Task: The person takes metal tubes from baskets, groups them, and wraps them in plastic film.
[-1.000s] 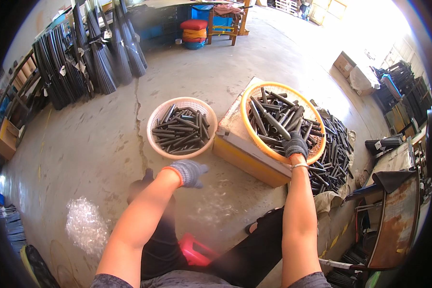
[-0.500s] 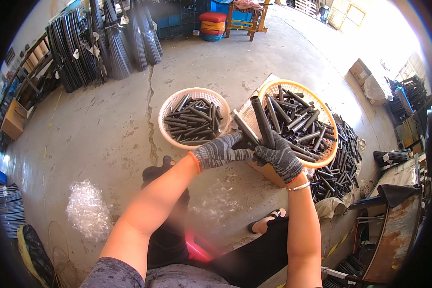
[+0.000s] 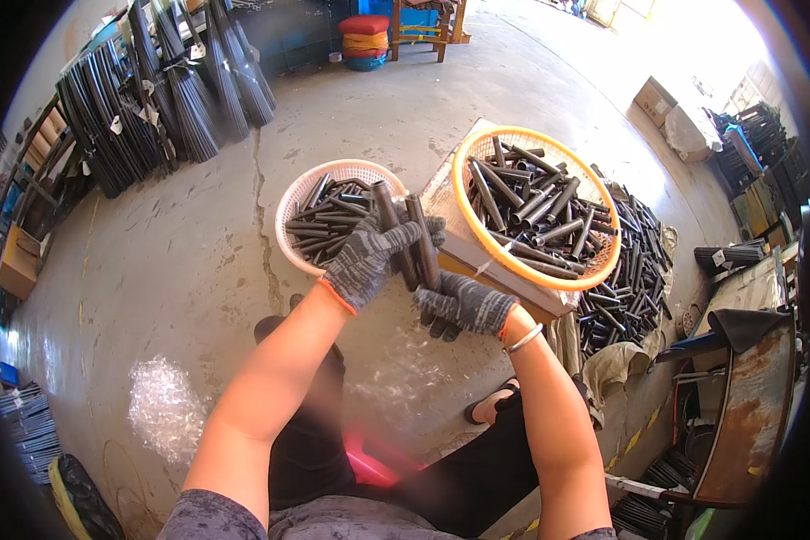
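Observation:
Two dark metal tubes stand side by side, tilted, in my left hand. Its thumb crosses the nearer tube and its fingertips show behind the farther one, so the hand is closed round both. My right hand is just below, its thumb side against the tubes' lower ends and its other fingers loosely bent and apart beneath. Both hands wear grey knitted gloves with orange cuffs. Behind my left hand is a pink-white plastic basket of similar tubes. A fuller orange basket of tubes stands right, on a cardboard box.
A large heap of loose tubes lies on sacking at the right. Bundled long rods lean at the back left. Crumpled clear plastic lies on the floor to the left. A rusty metal frame stands at the right edge.
Both hands have moved left, away from the orange basket to in front of the pink-white one. The tube that was in my right hand is now beside the other in my left.

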Motion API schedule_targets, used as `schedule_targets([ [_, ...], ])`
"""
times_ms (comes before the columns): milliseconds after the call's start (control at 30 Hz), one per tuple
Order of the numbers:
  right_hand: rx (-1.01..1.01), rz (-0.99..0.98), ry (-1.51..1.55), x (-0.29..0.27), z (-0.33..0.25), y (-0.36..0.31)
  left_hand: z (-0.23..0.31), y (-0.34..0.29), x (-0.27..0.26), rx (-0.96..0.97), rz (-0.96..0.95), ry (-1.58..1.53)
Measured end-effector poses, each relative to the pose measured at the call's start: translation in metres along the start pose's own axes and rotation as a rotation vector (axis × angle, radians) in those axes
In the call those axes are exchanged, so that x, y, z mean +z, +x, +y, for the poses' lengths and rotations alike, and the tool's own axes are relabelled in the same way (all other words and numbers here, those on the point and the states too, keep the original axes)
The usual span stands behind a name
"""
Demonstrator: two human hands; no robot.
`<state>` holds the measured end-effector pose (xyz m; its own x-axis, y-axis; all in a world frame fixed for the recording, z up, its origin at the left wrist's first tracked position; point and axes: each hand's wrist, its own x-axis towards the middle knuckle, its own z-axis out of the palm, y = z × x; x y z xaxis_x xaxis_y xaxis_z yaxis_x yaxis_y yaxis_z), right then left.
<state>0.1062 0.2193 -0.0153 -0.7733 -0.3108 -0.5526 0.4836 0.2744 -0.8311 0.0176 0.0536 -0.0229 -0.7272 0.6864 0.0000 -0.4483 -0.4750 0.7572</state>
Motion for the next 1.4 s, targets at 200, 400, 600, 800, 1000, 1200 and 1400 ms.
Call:
schedule_targets([
  [200, -0.186, 0.107, -0.777, -0.013, -0.001, 0.000, 0.002, -0.008, -0.011, 0.004, 0.017, 0.135],
  [400, -0.374, 1.037, -1.327, -0.168, 0.081, -0.012, 0.033, -0.005, -0.010, 0.028, -0.008, 0.304],
  [600, -0.597, 1.655, -0.484, -0.112, 0.008, -0.071, 0.048, -0.031, -0.024, -0.065, -0.010, 0.714],
  [800, -0.917, 0.892, -0.408, -0.014, -0.021, -0.034, 0.020, -0.021, -0.025, -0.061, -0.234, 1.024],
  [1000, -0.547, 0.458, -0.375, 0.005, -0.017, -0.001, 0.009, -0.013, -0.003, -0.260, -0.269, 0.967],
  [1200, -0.540, 0.417, -0.435, -0.013, -0.012, -0.015, 0.016, -0.017, 0.022, -0.347, -0.220, 0.908],
  [1400, -0.744, 0.704, -0.470, -0.030, 0.004, -0.011, 0.013, -0.015, 0.017, -0.246, -0.250, 1.066],
])
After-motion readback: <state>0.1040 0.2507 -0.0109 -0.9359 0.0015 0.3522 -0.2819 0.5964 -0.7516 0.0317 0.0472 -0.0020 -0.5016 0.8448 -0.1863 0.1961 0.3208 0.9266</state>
